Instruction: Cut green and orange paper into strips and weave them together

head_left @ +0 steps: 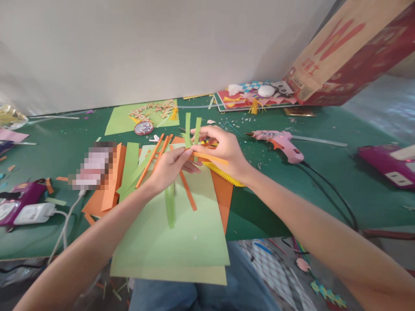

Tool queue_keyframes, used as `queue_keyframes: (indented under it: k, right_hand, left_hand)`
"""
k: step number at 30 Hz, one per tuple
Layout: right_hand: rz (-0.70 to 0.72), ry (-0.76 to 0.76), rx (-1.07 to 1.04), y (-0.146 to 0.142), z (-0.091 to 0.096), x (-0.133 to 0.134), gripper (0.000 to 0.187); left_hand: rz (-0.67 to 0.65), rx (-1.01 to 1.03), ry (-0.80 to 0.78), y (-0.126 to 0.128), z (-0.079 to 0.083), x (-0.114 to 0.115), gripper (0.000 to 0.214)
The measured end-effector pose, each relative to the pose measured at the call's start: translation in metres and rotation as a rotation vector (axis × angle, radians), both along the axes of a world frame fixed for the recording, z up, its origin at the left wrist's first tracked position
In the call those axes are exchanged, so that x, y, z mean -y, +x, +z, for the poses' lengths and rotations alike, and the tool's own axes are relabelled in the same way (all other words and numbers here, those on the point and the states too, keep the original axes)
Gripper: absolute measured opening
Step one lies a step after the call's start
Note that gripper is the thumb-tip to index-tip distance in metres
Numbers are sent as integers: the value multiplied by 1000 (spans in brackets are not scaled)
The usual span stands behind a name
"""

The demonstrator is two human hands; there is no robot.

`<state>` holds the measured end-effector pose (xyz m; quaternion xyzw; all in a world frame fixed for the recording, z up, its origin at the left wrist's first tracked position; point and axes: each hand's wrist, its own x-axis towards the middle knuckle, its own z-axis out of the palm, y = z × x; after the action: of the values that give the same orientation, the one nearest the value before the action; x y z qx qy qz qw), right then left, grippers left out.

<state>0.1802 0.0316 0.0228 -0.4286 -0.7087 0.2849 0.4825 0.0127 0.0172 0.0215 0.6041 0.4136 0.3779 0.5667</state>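
Note:
Both hands meet over a stack of light green paper sheets (191, 233). My left hand (170, 166) pinches a small weave of green and orange paper strips from the left. From the right, my right hand (220, 147) grips the same weave, with an orange strip (210, 158) running across its fingers. Two green strips (188, 129) stand up from the weave, and an orange strip (188, 190) hangs below. More orange strips (149, 162) lie beside my left hand. Under my right wrist is a yellow serrated-edged piece (225, 175). My fingers hide the middle of the weave.
A pink glue gun (282, 142) lies at the right, its cord trailing to the table edge. A phone (94, 166) on a cable and orange paper (113, 181) are at the left. A round container (143, 128), craft pieces and a paper bag (337, 56) stand further back.

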Motion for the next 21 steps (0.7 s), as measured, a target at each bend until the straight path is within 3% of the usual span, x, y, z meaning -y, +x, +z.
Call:
queue_keyframes:
  k: [7, 17, 21]
  right_hand:
    - [109, -180, 67, 5, 4, -6, 32]
    - [14, -344, -113, 3, 5, -8, 29]
    - [42, -379, -165, 1, 5, -5, 29]
  left_hand:
    - [-43, -18, -15, -1, 0, 1, 46]
    - [62, -102, 51, 0, -4, 3, 46]
    - [66, -102, 46, -1, -6, 2, 38]
